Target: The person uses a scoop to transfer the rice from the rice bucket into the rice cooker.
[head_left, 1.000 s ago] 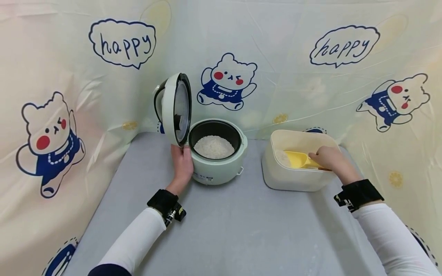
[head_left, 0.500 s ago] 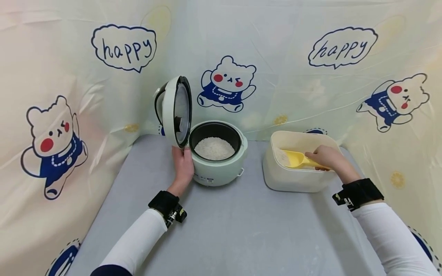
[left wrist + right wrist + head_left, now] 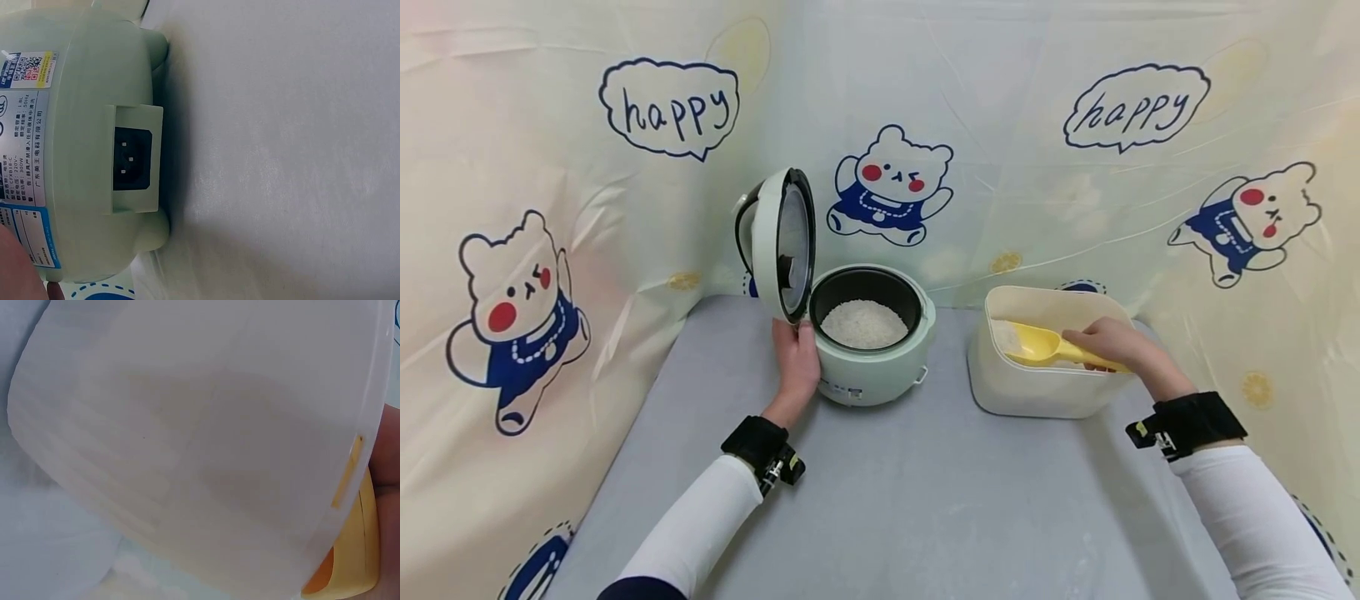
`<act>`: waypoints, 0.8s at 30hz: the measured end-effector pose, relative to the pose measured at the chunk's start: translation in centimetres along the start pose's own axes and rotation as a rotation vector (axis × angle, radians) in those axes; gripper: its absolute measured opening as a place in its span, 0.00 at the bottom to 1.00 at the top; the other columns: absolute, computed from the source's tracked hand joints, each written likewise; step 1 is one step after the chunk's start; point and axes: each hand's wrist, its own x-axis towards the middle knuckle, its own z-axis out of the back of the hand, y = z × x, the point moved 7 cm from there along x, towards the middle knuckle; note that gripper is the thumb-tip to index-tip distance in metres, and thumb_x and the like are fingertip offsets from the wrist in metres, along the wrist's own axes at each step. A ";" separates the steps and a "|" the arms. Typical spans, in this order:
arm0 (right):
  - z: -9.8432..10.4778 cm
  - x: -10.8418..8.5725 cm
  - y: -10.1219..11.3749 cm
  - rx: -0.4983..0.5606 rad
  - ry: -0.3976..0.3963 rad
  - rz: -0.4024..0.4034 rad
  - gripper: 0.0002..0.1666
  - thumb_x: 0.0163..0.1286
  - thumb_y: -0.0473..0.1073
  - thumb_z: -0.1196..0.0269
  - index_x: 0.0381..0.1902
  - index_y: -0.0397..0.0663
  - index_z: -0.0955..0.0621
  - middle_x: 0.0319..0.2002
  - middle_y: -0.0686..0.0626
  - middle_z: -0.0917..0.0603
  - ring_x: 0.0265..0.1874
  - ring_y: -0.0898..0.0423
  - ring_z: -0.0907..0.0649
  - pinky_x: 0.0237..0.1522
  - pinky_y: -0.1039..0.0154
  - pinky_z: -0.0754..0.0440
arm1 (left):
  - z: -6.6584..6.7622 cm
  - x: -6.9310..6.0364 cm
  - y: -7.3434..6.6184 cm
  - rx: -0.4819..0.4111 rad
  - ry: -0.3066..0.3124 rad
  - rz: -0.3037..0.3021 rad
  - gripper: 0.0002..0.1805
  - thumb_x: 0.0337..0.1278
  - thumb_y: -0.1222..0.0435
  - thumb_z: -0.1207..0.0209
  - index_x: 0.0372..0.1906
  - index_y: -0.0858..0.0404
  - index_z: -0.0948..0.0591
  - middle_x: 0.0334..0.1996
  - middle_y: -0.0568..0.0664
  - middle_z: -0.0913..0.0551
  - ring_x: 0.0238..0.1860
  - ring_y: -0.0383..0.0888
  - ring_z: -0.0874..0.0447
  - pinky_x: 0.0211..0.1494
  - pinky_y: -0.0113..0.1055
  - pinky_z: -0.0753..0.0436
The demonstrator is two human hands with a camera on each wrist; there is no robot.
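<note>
A pale green rice cooker (image 3: 874, 379) stands with its lid (image 3: 786, 246) raised on its left side. White rice (image 3: 864, 324) lies in its dark inner pot. My left hand (image 3: 796, 358) rests against the cooker's left side, just below the lid; the lid hides its fingertips. Part of that hand (image 3: 19, 269) shows beside the cooker's labels and power socket in the left wrist view. My right hand (image 3: 1111, 342) grips the handle of a yellow scoop (image 3: 1037, 345), whose bowl is inside a cream bin (image 3: 1037, 390) that holds rice (image 3: 1006, 337).
Both containers stand at the back of a grey table (image 3: 910, 500), with a gap between them. A printed curtain (image 3: 1015, 200) hangs close behind and along the sides. The bin's wall (image 3: 187, 437) fills much of the right wrist view.
The yellow scoop has risen slightly and its handle now lies over the bin's rim, still in my right hand. My left hand and the cooker stay in place.
</note>
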 end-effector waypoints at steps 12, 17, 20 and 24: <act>1.0 -1.2 -0.9 0.090 0.000 0.011 0.34 0.84 0.60 0.52 0.47 0.31 0.18 0.24 0.52 0.25 0.26 0.52 0.22 0.30 0.64 0.26 | 0.0 0.0 0.2 0.015 0.013 0.043 0.31 0.70 0.76 0.57 0.77 0.67 0.34 0.70 0.64 0.29 0.70 0.55 0.33 0.76 0.48 0.38; 1.3 -1.4 -1.4 0.112 -0.006 0.005 0.36 0.85 0.60 0.55 0.49 0.29 0.19 0.25 0.51 0.24 0.27 0.52 0.22 0.30 0.63 0.26 | 0.0 0.4 2.8 0.032 0.013 0.036 0.32 0.70 0.73 0.56 0.78 0.59 0.34 0.71 0.57 0.28 0.70 0.49 0.32 0.76 0.46 0.38; 1.5 -1.7 -1.7 0.121 -0.011 -0.002 0.37 0.84 0.62 0.55 0.50 0.29 0.20 0.25 0.51 0.24 0.28 0.52 0.22 0.30 0.63 0.25 | -0.1 0.5 4.3 0.043 0.002 0.035 0.32 0.70 0.71 0.56 0.78 0.57 0.33 0.70 0.55 0.28 0.70 0.49 0.32 0.76 0.48 0.38; 1.8 -2.1 -1.8 0.157 -0.022 -0.002 0.38 0.84 0.63 0.54 0.53 0.30 0.21 0.25 0.51 0.24 0.28 0.52 0.22 0.31 0.63 0.25 | 0.0 0.2 1.9 0.033 -0.005 0.040 0.31 0.69 0.73 0.57 0.77 0.65 0.33 0.69 0.63 0.28 0.70 0.56 0.33 0.76 0.52 0.38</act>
